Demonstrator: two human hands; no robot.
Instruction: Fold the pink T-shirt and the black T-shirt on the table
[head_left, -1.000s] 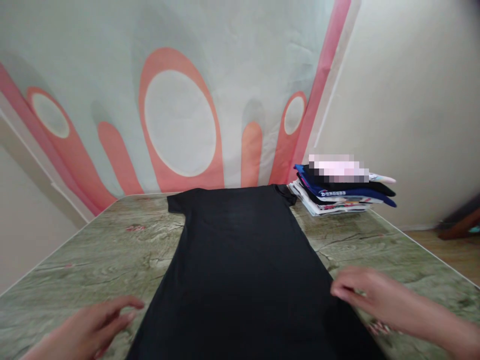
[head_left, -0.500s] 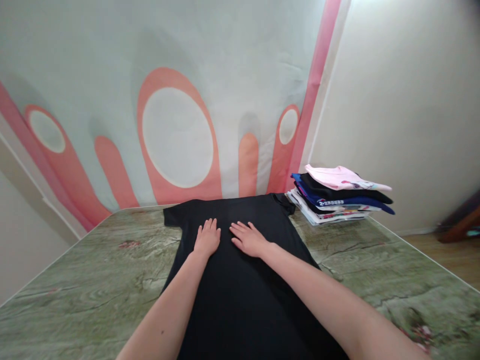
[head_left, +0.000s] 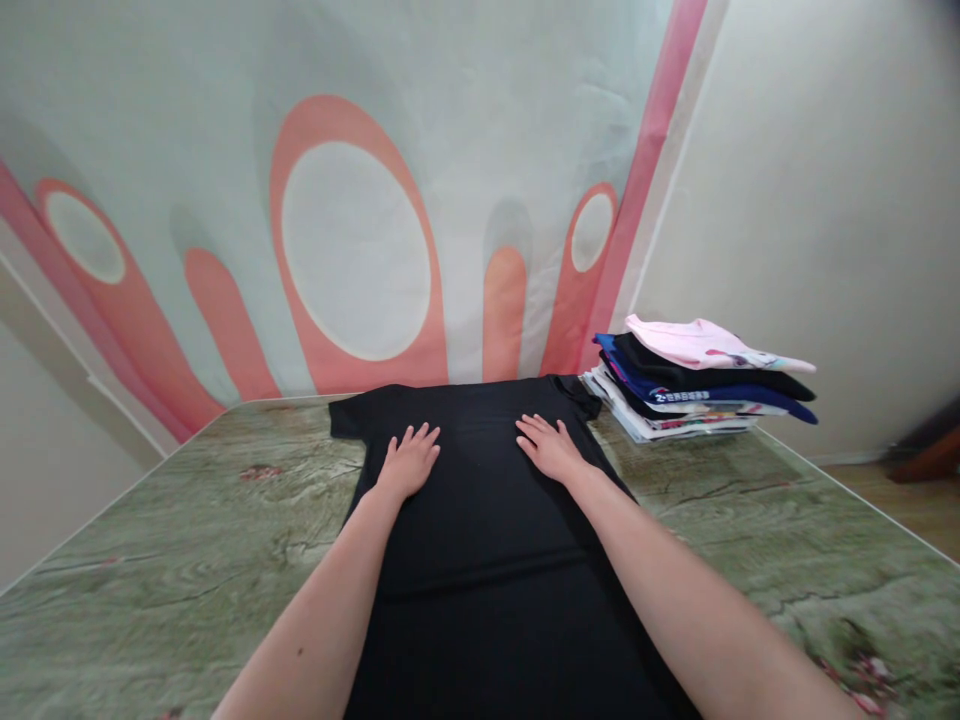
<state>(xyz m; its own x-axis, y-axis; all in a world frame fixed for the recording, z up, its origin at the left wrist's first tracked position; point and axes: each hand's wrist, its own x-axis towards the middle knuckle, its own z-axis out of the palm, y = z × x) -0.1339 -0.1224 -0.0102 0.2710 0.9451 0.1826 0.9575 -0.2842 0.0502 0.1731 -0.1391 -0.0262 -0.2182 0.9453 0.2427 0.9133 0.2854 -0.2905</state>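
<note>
A black T-shirt (head_left: 480,520) lies spread out on the table, its sleeves and top edge at the far side. My left hand (head_left: 409,460) rests flat on the shirt's left upper part, fingers spread. On the right upper part lies my right hand (head_left: 551,450), palm down with its fingers stretched out. Neither hand holds anything. The right sleeve looks bunched beside the stack of folded clothes, and a crease crosses the cloth below the hands.
At the back right stands a stack of folded clothes (head_left: 697,385), a pink piece on top. The table (head_left: 187,560) has a greenish wood-grain cover. Behind it rises a wall covering (head_left: 495,120) with orange shapes.
My right hand has slid right across the shirt, so the hands are farther apart. A crease now shows lower on the cloth. The camera view has shifted slightly.
</note>
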